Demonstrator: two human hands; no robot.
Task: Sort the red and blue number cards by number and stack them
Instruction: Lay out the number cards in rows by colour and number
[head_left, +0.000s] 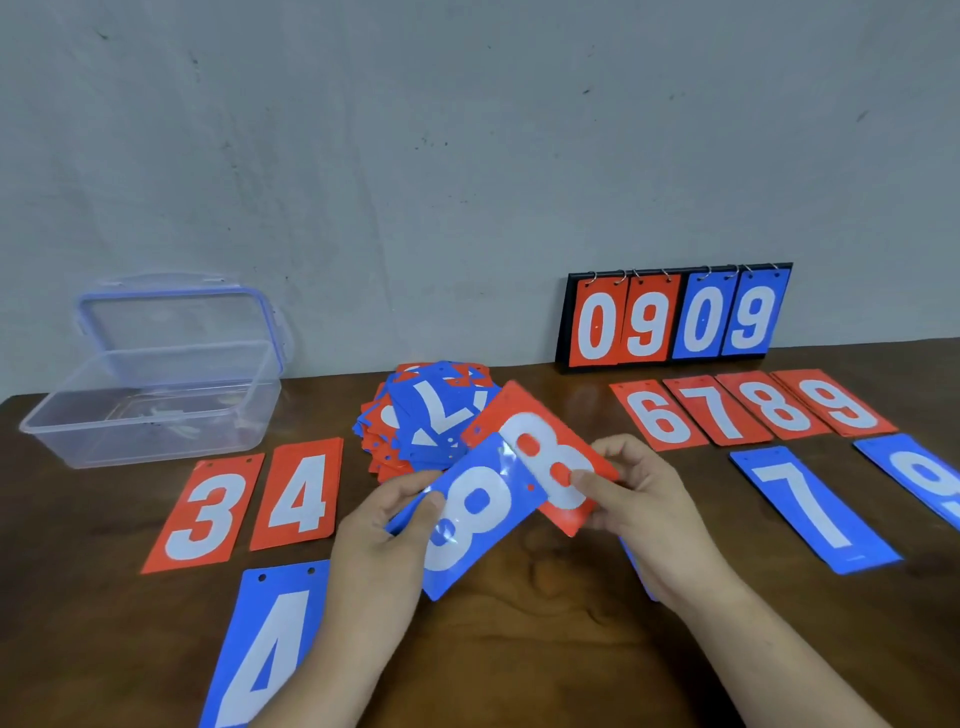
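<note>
In the lower middle of the frame the left hand (384, 519) pinches the lower end of a blue 8 card (475, 519), thumb on its face and fingers curled behind. The right hand (641, 499) pinches a red 8 card (540, 447) by its right edge in the same way. Both cards are held above the brown wooden table (519, 649), fanned apart, with the blue one overlapping the lower left of the red one. Just behind them, at the centre, lies a loose heap of mixed cards (415, 421) with a blue 7 on top (seen upside down from here). At the left, a red 3 (205, 512) and a red 4 (301, 493) lie side by side, and a blue 4 (265, 649) lies below them, running off the bottom edge. At the right, a red 6 (657, 415), red 7 (717, 410), red 8 on the table (779, 405) and red 9 (841, 402) form a close row. Below that row lie a blue 7 (810, 509) and a blue 9 (924, 478), the latter cut by the right edge. A sliver of another blue card (635, 569) shows under the right wrist, its number hidden. In the upper right a flip scoreboard (675, 317) stands against the grey wall (363, 156), reading 09 in red and 09 in blue. At the left sits a clear plastic box (150, 405) with its lid raised.
</note>
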